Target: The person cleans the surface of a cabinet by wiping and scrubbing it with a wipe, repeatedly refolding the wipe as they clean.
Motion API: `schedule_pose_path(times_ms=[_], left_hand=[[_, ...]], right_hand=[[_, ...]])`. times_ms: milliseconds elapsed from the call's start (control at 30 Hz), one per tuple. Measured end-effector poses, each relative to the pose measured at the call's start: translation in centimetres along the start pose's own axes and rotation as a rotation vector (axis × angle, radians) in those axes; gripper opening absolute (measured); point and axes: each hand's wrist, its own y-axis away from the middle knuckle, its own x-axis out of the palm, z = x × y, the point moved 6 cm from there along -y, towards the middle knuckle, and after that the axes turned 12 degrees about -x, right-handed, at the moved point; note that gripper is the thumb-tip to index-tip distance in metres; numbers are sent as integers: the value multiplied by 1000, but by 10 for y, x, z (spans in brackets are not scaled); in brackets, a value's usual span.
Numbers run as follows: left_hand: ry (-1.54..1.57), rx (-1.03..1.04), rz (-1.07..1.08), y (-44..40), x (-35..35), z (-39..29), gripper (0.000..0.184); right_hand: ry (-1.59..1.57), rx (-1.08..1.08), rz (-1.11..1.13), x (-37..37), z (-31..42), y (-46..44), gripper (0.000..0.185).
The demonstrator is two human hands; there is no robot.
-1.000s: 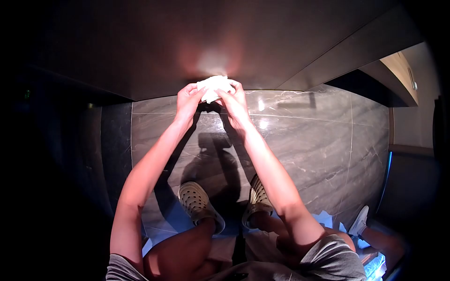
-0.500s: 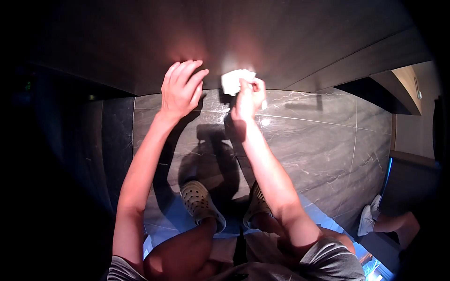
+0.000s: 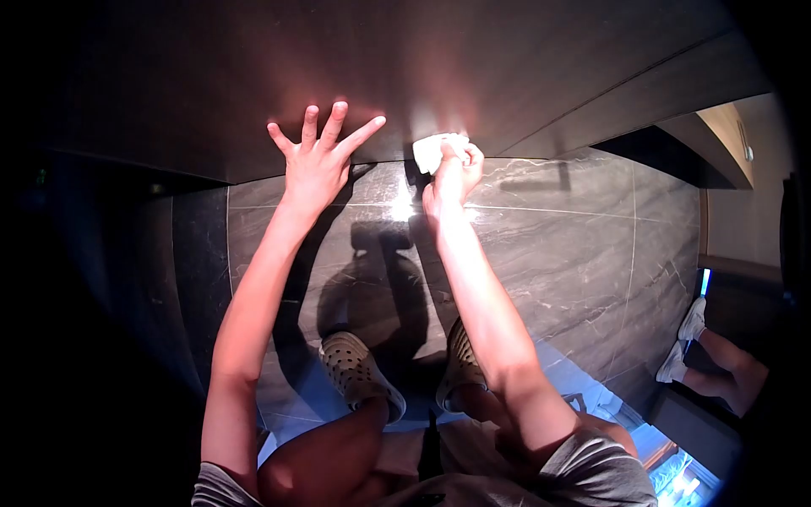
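Note:
In the head view, my left hand (image 3: 317, 167) has its fingers spread, with the tips at the dark panel (image 3: 380, 68) in front of me. Nothing is in it. To its right, my right hand (image 3: 456, 173) grips a crumpled white cloth or tissue (image 3: 431, 152); I cannot tell which. That white piece lies close against the lower part of the panel, just above the floor. Part of it is hidden by my fingers.
Grey marble-patterned tiles (image 3: 541, 245) cover the floor, carrying my shadow. My feet wear beige clogs (image 3: 355, 367). At the far right, another person's legs (image 3: 726, 363) in white shoes show. A light wooden edge (image 3: 726, 144) stands at the upper right.
My left hand's fingers have spread apart against the panel. My right hand and the white piece have shifted slightly right. The other person's second shoe has come into view.

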Motion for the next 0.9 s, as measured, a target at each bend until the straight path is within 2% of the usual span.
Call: schedule_pose_path(times_ms=[33,167,200,300,400,500,533,633,700,767,900], left_hand=[[-6,-2,5,0,1,0,81],[-24,-4,11,0,5,1,84],[-35,3,1,0,4,1,85],[-15,0,23,1,4,0,86],[-25,4,6,2,8,1,86],[92,-58,-25,3,11,1,95],[93,-54,-28,3,11,2,95],[52,-23,-20,4,10,0,91],[-33,18,-10,3,11,2,85],[-24,16,1,6,11,3,85],[-31,24,-17,4,13,3,84]], right_hand=[[-1,22,-14,-1,0,1,29],[50,-236,122,18,54,8,28],[172,-387,129,20,67,6,26],[332,-554,214,23,82,6,20],[473,-563,246,12,61,-9,20],[510,-541,110,-9,39,-21,20],[482,-476,62,-13,35,-24,20],[311,-418,109,-5,48,-19,21],[287,-520,158,4,72,-13,24],[238,-496,152,2,67,-20,25],[107,-278,47,-21,33,-39,23]])
